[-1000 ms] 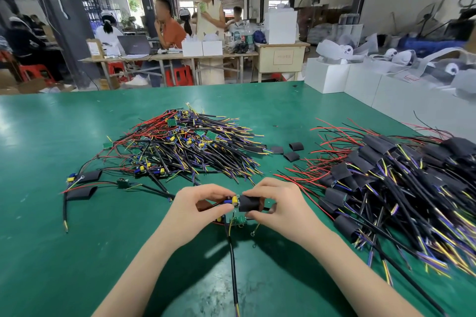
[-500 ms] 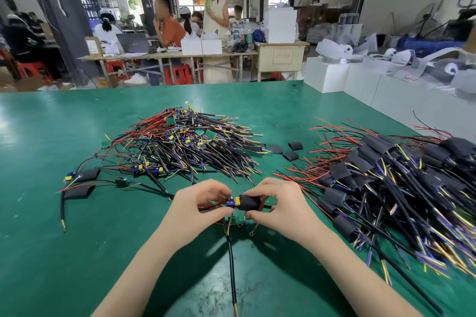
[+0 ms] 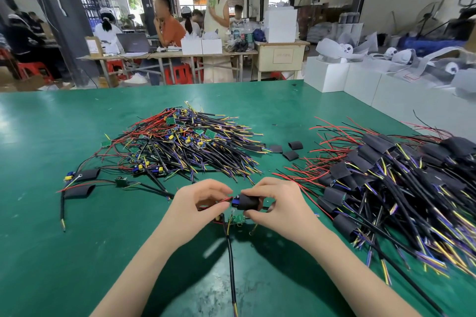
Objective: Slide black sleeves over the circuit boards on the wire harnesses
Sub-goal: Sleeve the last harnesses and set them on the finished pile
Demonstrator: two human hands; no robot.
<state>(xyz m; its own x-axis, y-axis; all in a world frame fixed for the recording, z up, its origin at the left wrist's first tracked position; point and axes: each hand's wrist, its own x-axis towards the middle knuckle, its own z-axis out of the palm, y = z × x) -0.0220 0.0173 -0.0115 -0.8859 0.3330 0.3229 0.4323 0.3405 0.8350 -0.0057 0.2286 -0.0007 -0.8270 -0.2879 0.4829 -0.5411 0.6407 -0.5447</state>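
Observation:
My right hand (image 3: 279, 204) holds a black sleeve (image 3: 247, 202) between thumb and fingers, just above the green table (image 3: 77, 252). A blue part of a circuit board sticks out of the sleeve's left end. My left hand (image 3: 198, 203) pinches the red wires of that harness (image 3: 224, 201) just left of the sleeve. Another green circuit board (image 3: 238, 219) with a black cable lies on the table under my hands. A pile of bare harnesses (image 3: 180, 147) lies behind my hands. A pile of sleeved harnesses (image 3: 401, 183) fills the right side.
Three loose black sleeves (image 3: 290, 150) lie between the two piles. Two more sleeves (image 3: 78, 191) and a small board (image 3: 121, 181) sit at the left. White boxes (image 3: 360, 80) line the table's right edge. People work at tables in the background.
The sleeve has slid left over the board, so the yellow part is now hidden and only the blue end shows. Both hands stayed in place.

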